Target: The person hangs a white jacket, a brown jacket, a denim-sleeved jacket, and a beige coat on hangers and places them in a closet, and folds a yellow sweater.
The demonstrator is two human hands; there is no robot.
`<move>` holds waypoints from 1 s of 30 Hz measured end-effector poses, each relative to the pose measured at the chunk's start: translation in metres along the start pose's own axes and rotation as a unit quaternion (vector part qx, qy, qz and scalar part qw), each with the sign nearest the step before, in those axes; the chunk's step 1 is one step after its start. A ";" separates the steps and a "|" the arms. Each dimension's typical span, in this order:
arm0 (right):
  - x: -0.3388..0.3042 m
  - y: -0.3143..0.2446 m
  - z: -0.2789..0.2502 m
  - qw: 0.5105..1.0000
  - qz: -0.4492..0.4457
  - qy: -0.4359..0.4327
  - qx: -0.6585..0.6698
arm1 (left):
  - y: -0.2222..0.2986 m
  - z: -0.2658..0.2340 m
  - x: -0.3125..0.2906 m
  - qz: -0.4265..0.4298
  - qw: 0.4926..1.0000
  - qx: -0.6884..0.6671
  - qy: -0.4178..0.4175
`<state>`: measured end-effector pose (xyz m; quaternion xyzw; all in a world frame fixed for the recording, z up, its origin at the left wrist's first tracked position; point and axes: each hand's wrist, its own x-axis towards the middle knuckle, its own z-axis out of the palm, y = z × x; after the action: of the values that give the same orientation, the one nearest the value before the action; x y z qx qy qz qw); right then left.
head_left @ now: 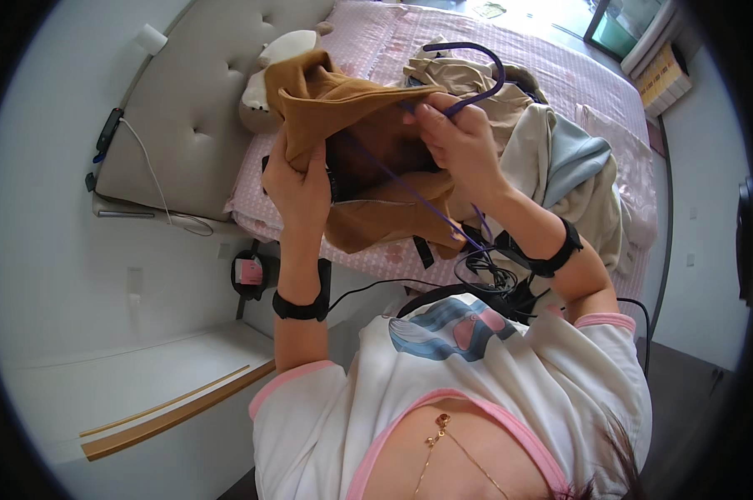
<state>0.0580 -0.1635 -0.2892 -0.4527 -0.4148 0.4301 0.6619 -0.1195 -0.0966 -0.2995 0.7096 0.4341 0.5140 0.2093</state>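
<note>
Pink bedding (361, 33) is lying beneath outstretched forearms (300, 267); the left hand (301, 190) is pinching a brown garment (331, 104), the right hand (464, 142) firmly clasping a purple hanger (501, 73).

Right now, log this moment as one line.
left hand: holds brown garment | right hand: holds purple hanger at garment's opening | nearby: heaped clothes, plush toy on pink bed

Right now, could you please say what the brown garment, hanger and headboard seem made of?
Brown garment: matte cloth, judging by its soft folds. Hanger: smooth, possibly coated wire, given its slim curved hook. Headboard: padded, dull upholstery, dimpled by tufting; leather or fabric unclear.
</note>
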 end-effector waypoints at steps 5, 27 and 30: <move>0.020 0.020 0.026 0.997 0.079 -0.002 0.028 | 0.007 -0.011 -0.008 0.023 0.998 -0.056 -0.004; 0.047 -0.067 0.121 0.979 -0.029 -0.145 0.141 | -0.006 -0.006 -0.099 0.143 0.931 0.305 -0.137; 0.057 -0.056 0.136 0.976 -0.034 -0.164 0.142 | -0.001 0.000 -0.109 0.187 0.926 0.304 -0.120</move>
<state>-0.0426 -0.0886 -0.1932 -0.2632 -0.4678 0.5306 0.6561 -0.1296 -0.1865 -0.3596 0.8639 0.4004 0.2982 -0.0664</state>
